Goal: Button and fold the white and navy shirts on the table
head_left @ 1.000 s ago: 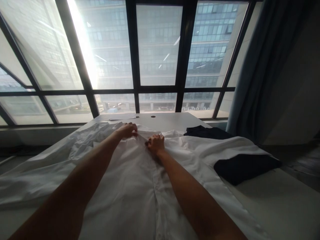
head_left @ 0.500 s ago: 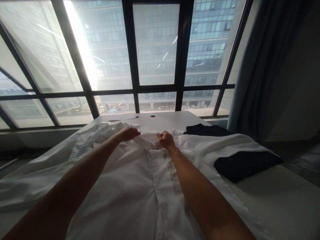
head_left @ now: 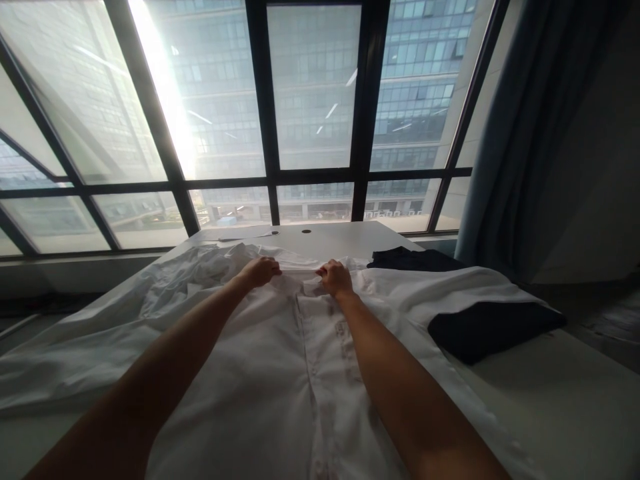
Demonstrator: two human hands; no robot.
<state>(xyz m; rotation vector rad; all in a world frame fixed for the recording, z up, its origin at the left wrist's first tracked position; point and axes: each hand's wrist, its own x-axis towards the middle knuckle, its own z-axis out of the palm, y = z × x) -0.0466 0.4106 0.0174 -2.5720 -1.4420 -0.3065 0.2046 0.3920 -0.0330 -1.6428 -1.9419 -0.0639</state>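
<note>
Gripping the collar (head_left: 299, 272) of a white dress shirt (head_left: 280, 373), left hand (head_left: 260, 271) and right hand (head_left: 336, 278) both closed on the fabric near the table's (head_left: 560, 413) far edge. Shirt lies button-front up (placket running down the middle), spread across the table centre. Dark folded garment (head_left: 490, 327) sits on its right sleeve, toward the right edge.

the shirt (head_left: 280, 373) lies spread on the table (head_left: 560, 413). the left hand (head_left: 260, 271) and right hand (head_left: 336, 278) rest side by side on its far end. a folded garment (head_left: 493, 328) lies right of the shirt, another garment (head_left: 413, 260) behind it. the window (head_left: 310, 100) stands behind the table, the curtain (head_left: 505, 153) at its right.
</note>
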